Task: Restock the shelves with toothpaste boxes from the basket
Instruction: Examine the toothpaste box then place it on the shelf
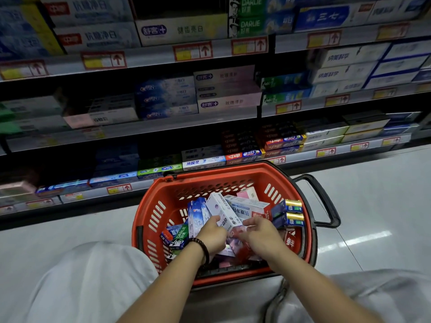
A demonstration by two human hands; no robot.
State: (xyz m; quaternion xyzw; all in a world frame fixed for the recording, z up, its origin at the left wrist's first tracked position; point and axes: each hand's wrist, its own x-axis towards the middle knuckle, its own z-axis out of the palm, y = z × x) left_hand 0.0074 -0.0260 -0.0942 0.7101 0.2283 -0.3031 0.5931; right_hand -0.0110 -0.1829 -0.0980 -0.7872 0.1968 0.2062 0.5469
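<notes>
- Ahead of both hands and above them stand the shelves (pixel 163 127), where boxes lie flat in stacks with the long face to the aisle, I think so that the brand can be read. Dark gaps show between some stacks on the rows nearest the hands, so there is room to push boxes in.
- Below the hands and to their right is the pale floor (pixel 373 206), open enough for shifting the basket sideways.
- Around both hands is the red basket (pixel 233 180), set close to the lowest shelf, probably to keep the reach short. Its rim rises on every side of the hands, so a box must be lifted up before it goes forward.
- To the right of the right hand, the black handle (pixel 326 201) is folded outward, away from the opening.
- Under and around the hands the toothpaste boxes (pixel 198 213) lie loose and crossed over one another.
- On top, the white box (pixel 221 210) lies slanted, with its near end at the hands.
- Gripping that near end is the left hand (pixel 213 231), its fingers curled on it.
- Just beside it, the right hand (pixel 258 231) has bent fingers near the same end; whether it holds anything I cannot tell.
</notes>
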